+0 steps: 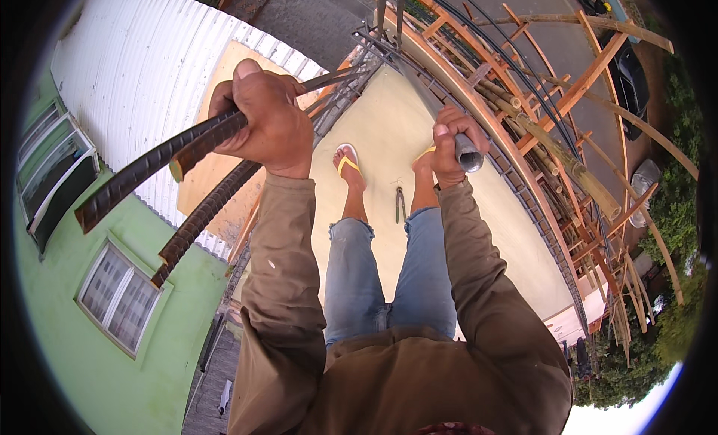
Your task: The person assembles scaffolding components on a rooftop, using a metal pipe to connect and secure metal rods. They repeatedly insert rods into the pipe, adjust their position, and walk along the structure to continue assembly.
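Raised on the left, my left hand (271, 121) is closed around dark ribbed steel rebar (153, 162); the bars run from the lower left through the fist toward the upper middle. More ribbed bars (209, 210) pass behind its wrist, and whether the hand grips these I cannot tell. My right hand (455, 145) wraps round a grey metal pipe (470, 161), its hollow end facing me. The pipe's far part stretches away toward the top corner of the slab. On the pale floor between my feet lies a pair of pincers (401, 204).
I stand on a pale slab (381, 128) edged by rebar cages (550, 252) and wooden boards. Timber and bamboo scaffolding (565, 154) rises along the right. To the left are a white corrugated roof (157, 68) and a green house wall (67, 300). A road lies below.
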{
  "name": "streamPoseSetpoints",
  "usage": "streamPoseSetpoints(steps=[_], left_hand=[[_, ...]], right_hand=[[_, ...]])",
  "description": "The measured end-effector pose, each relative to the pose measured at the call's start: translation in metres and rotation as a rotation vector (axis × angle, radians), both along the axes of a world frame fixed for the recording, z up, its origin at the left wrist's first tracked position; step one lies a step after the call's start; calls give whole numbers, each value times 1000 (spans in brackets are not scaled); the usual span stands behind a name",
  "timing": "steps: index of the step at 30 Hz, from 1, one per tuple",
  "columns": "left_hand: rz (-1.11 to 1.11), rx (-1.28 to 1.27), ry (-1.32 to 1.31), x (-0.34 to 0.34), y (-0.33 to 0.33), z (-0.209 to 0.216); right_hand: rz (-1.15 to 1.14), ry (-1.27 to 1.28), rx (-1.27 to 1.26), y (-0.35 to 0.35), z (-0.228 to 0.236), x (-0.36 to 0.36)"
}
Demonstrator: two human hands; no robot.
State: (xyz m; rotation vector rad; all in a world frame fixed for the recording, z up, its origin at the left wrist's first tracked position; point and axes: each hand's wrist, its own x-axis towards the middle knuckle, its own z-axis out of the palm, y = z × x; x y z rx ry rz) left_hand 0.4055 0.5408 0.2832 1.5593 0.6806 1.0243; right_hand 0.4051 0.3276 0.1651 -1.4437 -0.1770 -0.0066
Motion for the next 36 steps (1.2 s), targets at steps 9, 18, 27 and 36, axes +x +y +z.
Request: streamPoseSetpoints(steps=[9,18,27,36], left_hand=[[83,-79,-44,5,-7,4],[91,-112,-32,0,-14,3],[136,-79,7,5,-16,7],[112,-74,111,-11,-9,-7]], right_hand=[[-13,-11,57,-32,154,3],[55,75,33,-113,214,-3],[55,75,21,-160,244,-15],[212,99,-119,-185,295,-39]])
